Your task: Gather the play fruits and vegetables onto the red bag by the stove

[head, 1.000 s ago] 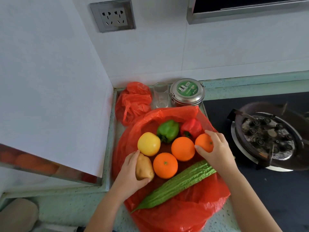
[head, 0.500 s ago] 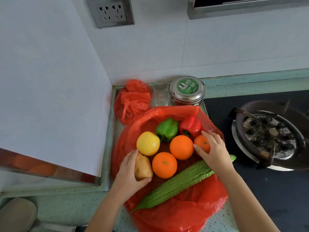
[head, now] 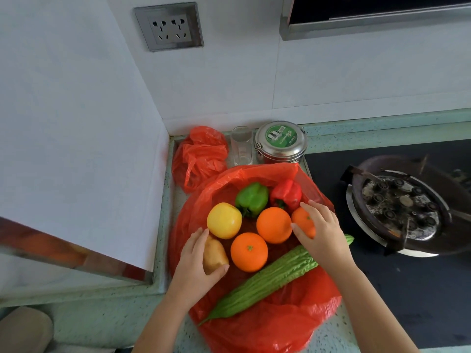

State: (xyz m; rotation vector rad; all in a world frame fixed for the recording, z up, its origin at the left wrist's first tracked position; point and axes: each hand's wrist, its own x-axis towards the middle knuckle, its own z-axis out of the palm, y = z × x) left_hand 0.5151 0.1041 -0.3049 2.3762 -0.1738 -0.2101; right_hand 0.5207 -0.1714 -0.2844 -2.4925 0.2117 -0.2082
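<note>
- Pale green speckled worktop (head: 107,322) in a white-tiled corner carries a spread red plastic bag (head: 267,324) at lower centre, left of a black gas stove (head: 382,289).
- Left hand (head: 193,266) curls round a tan play potato (head: 214,256) at the bag's left edge.
- Right hand (head: 323,230) grips a small orange tangerine (head: 302,220) below a glossy red pepper (head: 286,193).
- Round yellow apple (head: 224,220), glossy green pepper (head: 252,198), upper large orange (head: 274,224), lower large orange (head: 249,252) and bumpy green bitter gourd (head: 267,276) lie on the bag.

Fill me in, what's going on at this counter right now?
A person is gathering play produce on the red bag beside the stove. The left hand grips the potato at the group's left edge; the right hand holds a small orange at its right edge. A yellow apple, green pepper, red pepper, two bigger oranges and a bitter gourd already lie on the bag.
</note>
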